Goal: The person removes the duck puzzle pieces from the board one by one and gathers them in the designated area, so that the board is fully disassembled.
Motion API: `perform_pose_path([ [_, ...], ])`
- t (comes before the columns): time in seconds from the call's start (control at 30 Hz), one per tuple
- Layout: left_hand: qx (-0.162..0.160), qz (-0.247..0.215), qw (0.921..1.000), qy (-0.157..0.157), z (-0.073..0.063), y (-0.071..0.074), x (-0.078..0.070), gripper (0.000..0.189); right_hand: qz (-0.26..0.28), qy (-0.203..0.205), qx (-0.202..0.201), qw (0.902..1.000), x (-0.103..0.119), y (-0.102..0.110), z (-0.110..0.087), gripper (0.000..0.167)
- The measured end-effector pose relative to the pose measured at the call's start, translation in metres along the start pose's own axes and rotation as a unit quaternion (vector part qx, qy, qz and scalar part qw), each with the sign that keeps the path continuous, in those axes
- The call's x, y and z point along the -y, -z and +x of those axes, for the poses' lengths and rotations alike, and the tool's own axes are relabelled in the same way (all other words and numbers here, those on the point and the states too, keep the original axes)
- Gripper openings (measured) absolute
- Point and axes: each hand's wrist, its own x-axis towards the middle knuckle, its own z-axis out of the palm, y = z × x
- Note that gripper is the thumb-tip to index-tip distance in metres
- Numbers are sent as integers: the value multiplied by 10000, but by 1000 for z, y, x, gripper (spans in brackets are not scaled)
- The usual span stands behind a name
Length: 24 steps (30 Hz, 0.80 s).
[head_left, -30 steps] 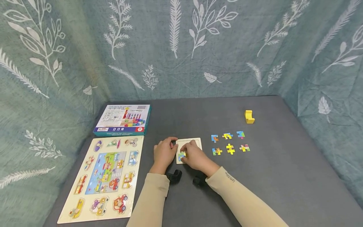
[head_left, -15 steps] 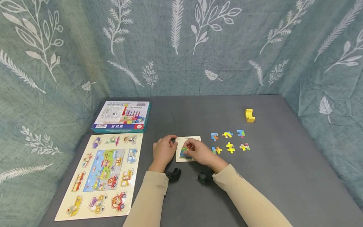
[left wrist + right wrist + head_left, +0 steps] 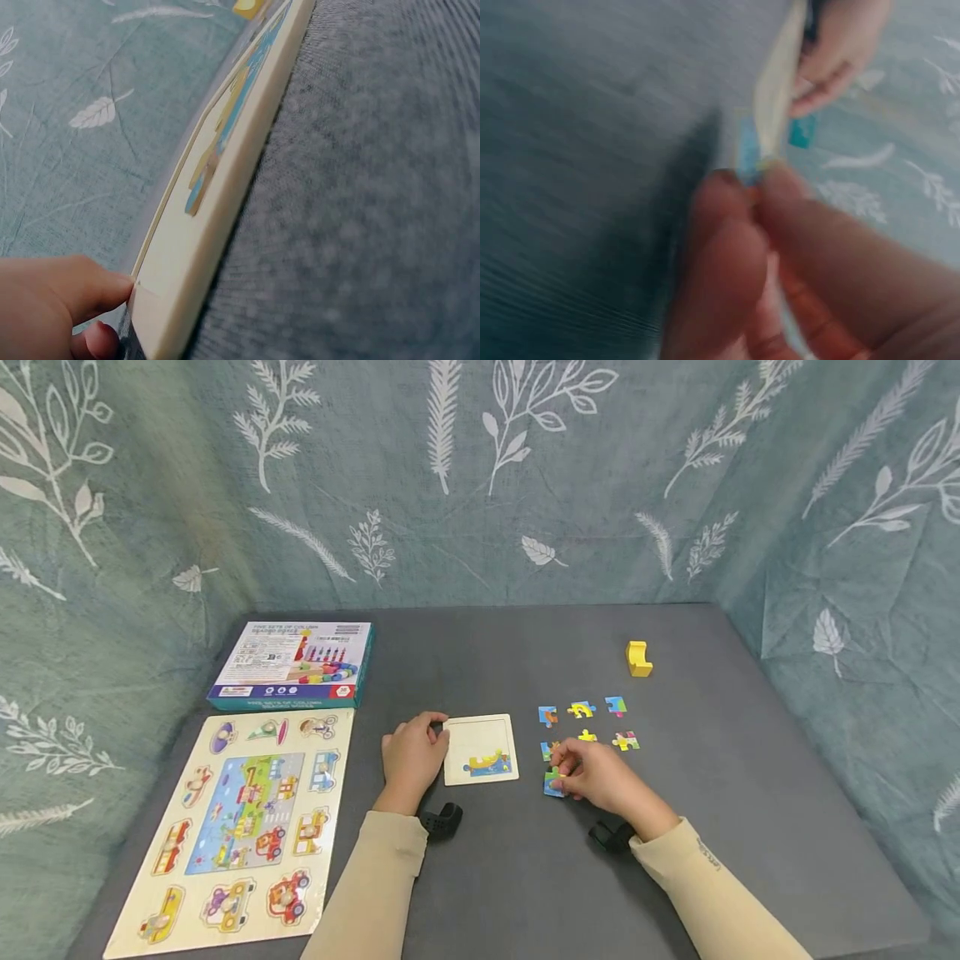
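Observation:
My left hand [image 3: 414, 752] holds the left edge of a small square wooden puzzle board [image 3: 480, 732] with thumb and finger. Joined blue-and-yellow jigsaw pieces [image 3: 489, 764] lie in the board's lower right. The left wrist view shows the left hand's fingers [image 3: 105, 285] right at the board's end. To the right of the board, my right hand [image 3: 600, 774] pinches a blue-and-green jigsaw piece [image 3: 552, 784] between thumb and fingers, low over the table. It partly covers a yellow piece [image 3: 587, 735] and a blue piece [image 3: 547, 751].
Loose jigsaw pieces [image 3: 581, 709] lie in two rows beyond the right hand. A yellow curved block [image 3: 639, 659] stands farther back. At left are a large picture peg puzzle [image 3: 183, 835] and a flat box [image 3: 292, 664]. A patterned curtain [image 3: 450, 552] encloses the grey table [image 3: 510, 877].
My right hand has moved right, off the board, carrying the blue-and-green piece. The joined pieces on the board now show. My left hand stays at the board's edge while the head view shifts slightly.

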Motion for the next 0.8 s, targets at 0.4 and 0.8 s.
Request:
perform_pose_path([
  [0.4, 50, -16, 10000, -53, 0, 1, 4, 24, -1231, 519, -631, 9890, -1, -11, -8, 17],
  [0.8, 64, 24, 9999, -138, 1, -1, 9, 26, -1632, 1185, -66, 9794, -2, -5, -1, 20],
])
